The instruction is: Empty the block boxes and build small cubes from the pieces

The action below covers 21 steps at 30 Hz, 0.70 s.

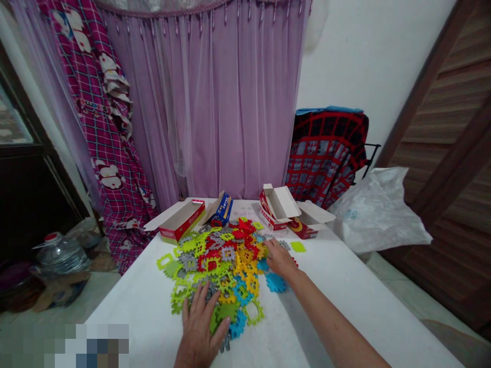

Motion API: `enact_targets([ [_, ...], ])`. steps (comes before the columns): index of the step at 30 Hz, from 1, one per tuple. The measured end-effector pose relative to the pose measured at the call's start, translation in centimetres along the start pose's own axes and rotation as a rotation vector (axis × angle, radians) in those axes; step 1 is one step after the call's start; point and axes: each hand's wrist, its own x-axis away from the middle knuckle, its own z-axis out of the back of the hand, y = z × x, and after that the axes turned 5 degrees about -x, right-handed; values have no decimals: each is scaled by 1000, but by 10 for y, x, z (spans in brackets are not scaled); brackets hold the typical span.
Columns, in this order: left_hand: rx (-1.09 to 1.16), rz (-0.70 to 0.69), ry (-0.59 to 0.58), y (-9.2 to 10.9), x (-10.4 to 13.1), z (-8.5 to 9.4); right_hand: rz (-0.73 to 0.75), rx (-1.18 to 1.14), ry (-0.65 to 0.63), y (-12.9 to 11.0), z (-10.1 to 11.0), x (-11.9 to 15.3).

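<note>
Plastic pieces (pixel 223 255) with notched edges lie in a loose, overlapping heap, most of them flat, some slightly tilted, many with cut-out middles. Lime pieces (pixel 187 246) crowd the heap's edge from 8 to 11 o'clock. Red pieces (pixel 244 232) sit towards 1 o'clock and in the middle, yellow pieces (pixel 245 267) towards 3. A blue disc (pixel 275 282) lies at 4 o'clock, and a lime square (pixel 298 247) rests apart between 2 and 3 o'clock
</note>
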Motion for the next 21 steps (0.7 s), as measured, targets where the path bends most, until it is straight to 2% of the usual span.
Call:
enact_targets([
  [3,-15,-7,-9,-1,0,1,59,-190,29,-1,-5,3],
  [6,-12,-8,-4,0,0,3,-41,-306,38,-1,-9,1],
  [10,-10,-9,-14,-1,0,1,-212,-128,90,-3,-7,-1],
  [15,2,-1,-3,-2,0,-2,-184,121,-51,-15,1,6],
  [18,8,-1,5,-1,0,-1,-180,125,-125,-21,5,10],
  [21,10,-7,14,0,1,1,-216,129,-147,-21,10,10],
])
